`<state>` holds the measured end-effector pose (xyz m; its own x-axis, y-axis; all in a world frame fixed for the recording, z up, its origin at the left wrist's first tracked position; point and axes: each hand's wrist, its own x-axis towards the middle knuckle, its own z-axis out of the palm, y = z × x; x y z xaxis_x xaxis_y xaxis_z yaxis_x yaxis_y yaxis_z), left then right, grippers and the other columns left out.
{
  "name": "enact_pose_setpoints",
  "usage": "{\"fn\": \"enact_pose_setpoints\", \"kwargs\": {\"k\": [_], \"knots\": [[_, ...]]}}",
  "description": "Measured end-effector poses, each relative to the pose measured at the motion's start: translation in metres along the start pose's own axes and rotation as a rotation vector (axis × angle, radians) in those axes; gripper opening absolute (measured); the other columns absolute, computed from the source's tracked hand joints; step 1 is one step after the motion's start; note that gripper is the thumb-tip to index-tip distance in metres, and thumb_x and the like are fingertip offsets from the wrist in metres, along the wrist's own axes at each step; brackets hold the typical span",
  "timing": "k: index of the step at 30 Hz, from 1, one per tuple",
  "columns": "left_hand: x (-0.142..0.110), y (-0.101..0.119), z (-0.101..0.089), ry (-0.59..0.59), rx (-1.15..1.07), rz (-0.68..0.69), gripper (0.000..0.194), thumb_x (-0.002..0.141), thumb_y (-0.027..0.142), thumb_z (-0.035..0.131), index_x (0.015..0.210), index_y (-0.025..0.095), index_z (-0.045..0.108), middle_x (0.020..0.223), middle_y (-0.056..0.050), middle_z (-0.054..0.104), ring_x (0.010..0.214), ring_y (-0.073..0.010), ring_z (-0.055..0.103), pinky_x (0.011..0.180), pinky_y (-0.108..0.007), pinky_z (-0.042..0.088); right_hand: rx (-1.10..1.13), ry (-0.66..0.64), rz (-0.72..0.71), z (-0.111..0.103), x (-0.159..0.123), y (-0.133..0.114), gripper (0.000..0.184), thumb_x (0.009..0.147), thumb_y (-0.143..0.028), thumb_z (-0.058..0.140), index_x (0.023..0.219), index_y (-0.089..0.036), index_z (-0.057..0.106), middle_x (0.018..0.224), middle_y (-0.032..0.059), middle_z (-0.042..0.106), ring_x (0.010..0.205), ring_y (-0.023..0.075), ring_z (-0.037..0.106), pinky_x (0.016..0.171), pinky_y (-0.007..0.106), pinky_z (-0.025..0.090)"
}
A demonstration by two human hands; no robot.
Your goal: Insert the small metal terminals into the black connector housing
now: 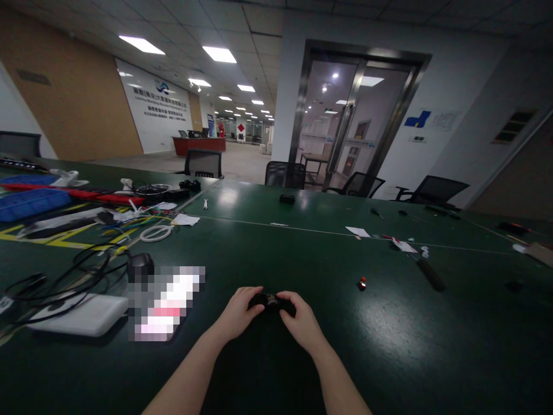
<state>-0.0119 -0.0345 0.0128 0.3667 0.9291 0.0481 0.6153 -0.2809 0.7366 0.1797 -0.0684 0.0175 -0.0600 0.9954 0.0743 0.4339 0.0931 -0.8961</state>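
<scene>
Starting at the far left, there's a blue tray (34, 204) on the green worktop (311, 248), with a tangle of black cables (88, 271) nearer in and a white box (86, 316) below them. A coil (155, 233) of pale cable lies beyond. Next along, a bright thing (173, 302) lies just left of the hands; it's pixelated, so no telling what it shows.

And here's the action, in the middle: the left hand (237, 316) is closed round the left end of a small black controller (271, 300), thumb on the near side, fingers over the far side. The controller sits between the two hands, low over the worktop; whether it touches the surface, I can't tell. On its other end, the right hand (306, 325) grips in much the same way, thumb and fingers curled around it.

So the step in hand, I'd judge, is a two-handed hold or handling of the controller. Any move from here calls for an even grip at both ends, with thumbs free to shift without tipping it.

Over to the right, well apart, there's a small red thing (362, 283), then a dark rod (431, 274) near some paper (405, 246).
</scene>
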Motion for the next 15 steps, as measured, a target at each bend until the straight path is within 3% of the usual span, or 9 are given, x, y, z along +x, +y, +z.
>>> {"fn": "enact_pose_setpoints", "kwargs": {"k": [7, 15], "knots": [[0.0006, 0.0029, 0.0006, 0.025, 0.019, 0.017, 0.04, 0.076, 0.027, 0.052, 0.115, 0.019, 0.053, 0.116, -0.007, 0.056, 0.112, -0.0225, 0.047, 0.096, -0.036, 0.036, -0.035, 0.014, -0.04, 0.0028, 0.0031, 0.0048, 0.032, 0.071, -0.016, 0.052, 0.101, -0.026, 0.059, 0.107, 0.0006, 0.059, 0.106, 0.0192, 0.052, 0.094, 0.037, 0.038], [0.0022, 0.0037, 0.0019, 0.022, 0.025, 0.046, 0.039, 0.074, 0.024, 0.054, 0.113, 0.021, 0.054, 0.111, -0.006, 0.058, 0.105, -0.0222, 0.049, 0.092, -0.035, 0.038, -0.138, 0.003, -0.045, 0.0093, 0.0038, 0.0082, 0.036, 0.072, -0.026, 0.056, 0.108, -0.026, 0.057, 0.12, 0.003, 0.051, 0.114, 0.0217, 0.045, 0.099, 0.039, 0.033]]}}
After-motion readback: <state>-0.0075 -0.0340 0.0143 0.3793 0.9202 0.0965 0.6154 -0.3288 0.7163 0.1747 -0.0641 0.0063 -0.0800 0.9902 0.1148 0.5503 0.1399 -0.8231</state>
